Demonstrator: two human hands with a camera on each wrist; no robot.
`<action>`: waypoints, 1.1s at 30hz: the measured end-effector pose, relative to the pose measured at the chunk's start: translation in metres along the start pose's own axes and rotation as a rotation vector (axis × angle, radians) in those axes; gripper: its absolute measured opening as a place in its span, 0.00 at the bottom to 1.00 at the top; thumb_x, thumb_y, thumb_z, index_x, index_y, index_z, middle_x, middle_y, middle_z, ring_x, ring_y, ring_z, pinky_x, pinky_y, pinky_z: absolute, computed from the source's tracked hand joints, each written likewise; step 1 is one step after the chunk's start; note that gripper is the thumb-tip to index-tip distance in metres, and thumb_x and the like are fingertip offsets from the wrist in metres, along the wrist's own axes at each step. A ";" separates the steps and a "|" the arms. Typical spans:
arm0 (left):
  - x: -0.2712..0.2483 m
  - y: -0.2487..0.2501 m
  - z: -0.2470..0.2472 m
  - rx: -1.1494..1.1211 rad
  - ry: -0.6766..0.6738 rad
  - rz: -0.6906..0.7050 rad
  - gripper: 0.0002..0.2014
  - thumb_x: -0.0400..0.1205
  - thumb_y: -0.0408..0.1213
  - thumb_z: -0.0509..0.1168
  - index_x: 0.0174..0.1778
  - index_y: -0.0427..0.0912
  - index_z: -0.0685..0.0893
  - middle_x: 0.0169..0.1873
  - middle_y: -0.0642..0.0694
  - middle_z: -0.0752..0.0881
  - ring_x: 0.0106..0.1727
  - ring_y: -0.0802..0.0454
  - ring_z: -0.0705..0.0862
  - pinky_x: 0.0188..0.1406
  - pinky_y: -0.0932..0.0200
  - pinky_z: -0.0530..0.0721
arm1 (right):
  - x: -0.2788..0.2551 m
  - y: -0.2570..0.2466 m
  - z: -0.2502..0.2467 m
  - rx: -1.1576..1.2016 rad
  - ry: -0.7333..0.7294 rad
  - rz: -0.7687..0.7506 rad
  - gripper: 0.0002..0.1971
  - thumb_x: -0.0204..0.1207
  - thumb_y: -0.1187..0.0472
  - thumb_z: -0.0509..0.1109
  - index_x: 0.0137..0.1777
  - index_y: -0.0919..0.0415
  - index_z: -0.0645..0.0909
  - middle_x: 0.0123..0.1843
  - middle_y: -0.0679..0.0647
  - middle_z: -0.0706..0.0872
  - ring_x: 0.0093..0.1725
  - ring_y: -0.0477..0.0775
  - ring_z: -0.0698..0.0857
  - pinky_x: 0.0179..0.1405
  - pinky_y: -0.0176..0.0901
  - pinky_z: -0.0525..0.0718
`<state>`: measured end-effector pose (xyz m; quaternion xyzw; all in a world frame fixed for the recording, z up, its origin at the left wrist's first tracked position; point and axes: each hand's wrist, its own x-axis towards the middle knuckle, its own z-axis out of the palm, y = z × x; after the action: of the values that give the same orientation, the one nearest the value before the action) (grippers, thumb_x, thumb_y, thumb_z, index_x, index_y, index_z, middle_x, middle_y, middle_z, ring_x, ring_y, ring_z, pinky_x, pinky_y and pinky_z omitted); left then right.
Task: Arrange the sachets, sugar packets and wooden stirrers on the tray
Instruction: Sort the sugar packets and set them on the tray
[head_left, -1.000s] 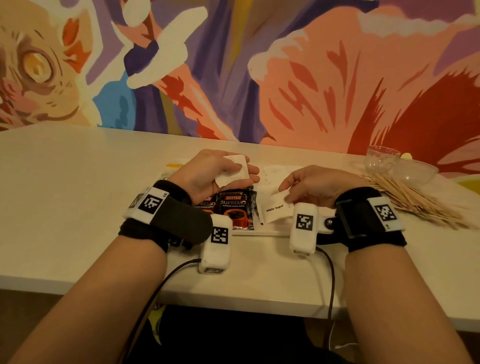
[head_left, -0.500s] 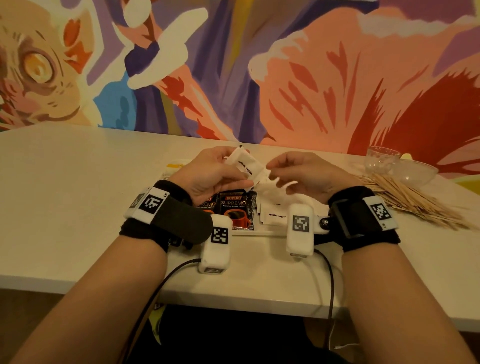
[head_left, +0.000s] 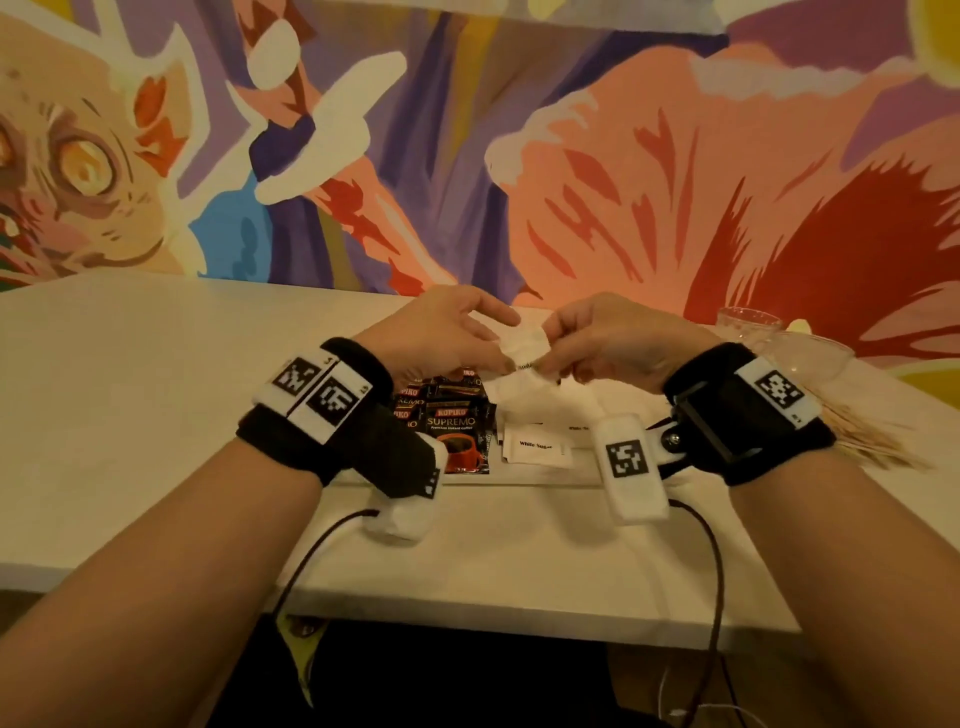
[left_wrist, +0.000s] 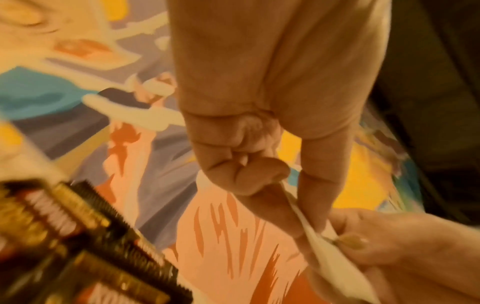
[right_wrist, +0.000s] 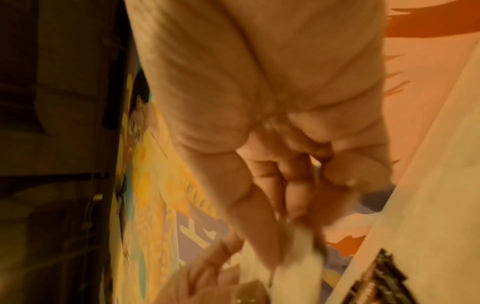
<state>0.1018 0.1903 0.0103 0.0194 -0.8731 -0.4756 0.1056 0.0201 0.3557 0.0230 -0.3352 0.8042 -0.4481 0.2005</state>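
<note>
Both hands are up off the table, meeting in the middle over the tray (head_left: 545, 480). Left hand (head_left: 441, 338) is on the left side, fingers curled, thumb and forefinger pinching the left end of a white sugar packet (head_left: 524, 351). In the left wrist view you can see that same packet (left_wrist: 335, 265) squeezed flat between its thumb and index, with the other fingers tucked into the palm. The right hand (head_left: 613, 345) has the other end of the packet, fingertips pinched on it too, so it's held between the two hands, raised above the tray rather than lying on it. The right wrist view is pretty blurry, but the white packet (right_wrist: 298, 267) shows at the fingertips.

Going along the tray itself: on its left part there's a fanned bunch of dark Kopiko Supremo coffee sachets (head_left: 457, 431), overlapping each other. Just right of those sit a few more white sugar packets (head_left: 537, 449), lying flat, partly hidden under the hands and the right wrist camera.

Farther right, off the tray, there's a loose heap of wooden stirrers (head_left: 872, 441) on the table (head_left: 156, 389), mostly hidden behind the right wrist strap. Behind them are two clear glass bowls (head_left: 810, 353), right against the mural wall (head_left: 519, 130). Can't tell if anything's in them.
</note>
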 end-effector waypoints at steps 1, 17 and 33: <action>0.001 0.005 0.000 0.056 -0.033 0.002 0.20 0.71 0.33 0.76 0.56 0.51 0.82 0.46 0.47 0.86 0.47 0.55 0.85 0.41 0.63 0.84 | -0.004 0.003 -0.003 -0.017 -0.035 0.041 0.11 0.68 0.73 0.74 0.29 0.62 0.79 0.27 0.55 0.82 0.28 0.47 0.78 0.29 0.35 0.72; 0.010 0.034 0.032 1.062 -0.334 0.035 0.24 0.83 0.50 0.60 0.74 0.46 0.74 0.71 0.50 0.75 0.71 0.51 0.72 0.67 0.60 0.67 | -0.014 0.039 -0.023 -0.624 -0.092 0.451 0.15 0.68 0.62 0.78 0.53 0.66 0.83 0.33 0.56 0.86 0.28 0.48 0.82 0.29 0.34 0.81; 0.028 0.012 0.057 1.308 -0.550 0.014 0.17 0.82 0.51 0.62 0.35 0.42 0.74 0.33 0.47 0.75 0.33 0.52 0.71 0.31 0.62 0.66 | 0.007 0.030 0.002 -1.289 -0.382 0.238 0.31 0.80 0.44 0.62 0.78 0.58 0.64 0.78 0.55 0.69 0.72 0.58 0.72 0.72 0.51 0.71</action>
<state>0.0633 0.2405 -0.0050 -0.0473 -0.9748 0.1595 -0.1490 0.0054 0.3608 -0.0036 -0.3701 0.8923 0.2126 0.1472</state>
